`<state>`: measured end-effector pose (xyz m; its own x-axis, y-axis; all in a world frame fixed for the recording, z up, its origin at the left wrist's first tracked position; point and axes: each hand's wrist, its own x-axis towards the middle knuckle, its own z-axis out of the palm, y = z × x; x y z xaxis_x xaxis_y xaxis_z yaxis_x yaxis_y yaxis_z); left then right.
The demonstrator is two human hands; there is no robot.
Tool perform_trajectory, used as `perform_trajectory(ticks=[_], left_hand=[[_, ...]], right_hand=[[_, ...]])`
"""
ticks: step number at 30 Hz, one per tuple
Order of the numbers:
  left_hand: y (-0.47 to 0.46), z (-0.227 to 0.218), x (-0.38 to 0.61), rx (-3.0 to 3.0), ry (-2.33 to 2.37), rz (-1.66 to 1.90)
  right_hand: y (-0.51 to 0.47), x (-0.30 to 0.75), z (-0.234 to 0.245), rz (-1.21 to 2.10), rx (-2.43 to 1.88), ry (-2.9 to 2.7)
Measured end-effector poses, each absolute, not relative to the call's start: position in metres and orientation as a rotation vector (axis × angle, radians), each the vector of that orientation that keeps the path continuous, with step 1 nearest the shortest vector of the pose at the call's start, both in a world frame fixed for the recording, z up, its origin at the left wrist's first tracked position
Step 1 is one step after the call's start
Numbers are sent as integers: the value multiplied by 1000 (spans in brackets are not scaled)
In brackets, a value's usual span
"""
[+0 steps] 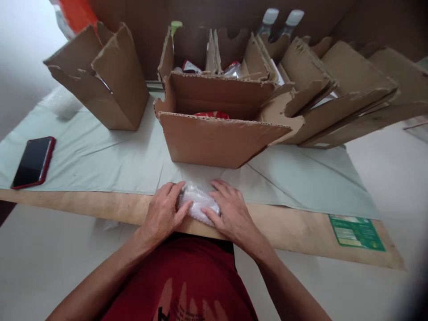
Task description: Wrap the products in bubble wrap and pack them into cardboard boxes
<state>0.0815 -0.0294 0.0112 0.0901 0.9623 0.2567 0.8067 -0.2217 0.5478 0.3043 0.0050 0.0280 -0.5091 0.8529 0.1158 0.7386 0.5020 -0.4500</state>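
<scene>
A small bundle wrapped in clear bubble wrap [198,203] lies at the near edge of the wooden table [301,232], on the pale green sheet [100,156]. My left hand [164,213] presses on its left side with fingers curled over the wrap. My right hand [229,210] holds its right side, thumb tucked under the near edge. Just behind the bundle stands an open cardboard box [214,129] with something red [211,114] inside.
A second open box [103,76] stands at the back left, and flattened cardboard pieces [341,102] lean at the right. A red-cased phone [33,162] lies at the left. A green label [356,232] is stuck near the table's right front edge. Bottles [281,22] stand behind.
</scene>
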Motion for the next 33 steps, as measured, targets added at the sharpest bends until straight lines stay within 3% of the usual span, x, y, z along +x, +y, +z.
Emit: perform_trajectory(ticks=[4,9,17,21,25,29,33], left_hand=[[-38,17,79,1877,1585,969],[-47,34,83,1598,1272,888],[-40,45,94,2015,1201,975],[-4,90,79,2320,1352,1288],[48,125,66,2603,1619,1468],[73,122,66,2655,1527,1425],[69,109,73,2602,1455,1449]], right_hand=[[-11,307,31,807,-1214,-2244],[-26,317,46,1144,-1277,-2074],[-8,333,69,1148,-1157,-2189],[9,349,99,1033,-1021,-2246],[29,381,144,601,-1020,-2110],[68,396,198,110,-1249,-1949],[133,367,240,-33,-1320,-2414]])
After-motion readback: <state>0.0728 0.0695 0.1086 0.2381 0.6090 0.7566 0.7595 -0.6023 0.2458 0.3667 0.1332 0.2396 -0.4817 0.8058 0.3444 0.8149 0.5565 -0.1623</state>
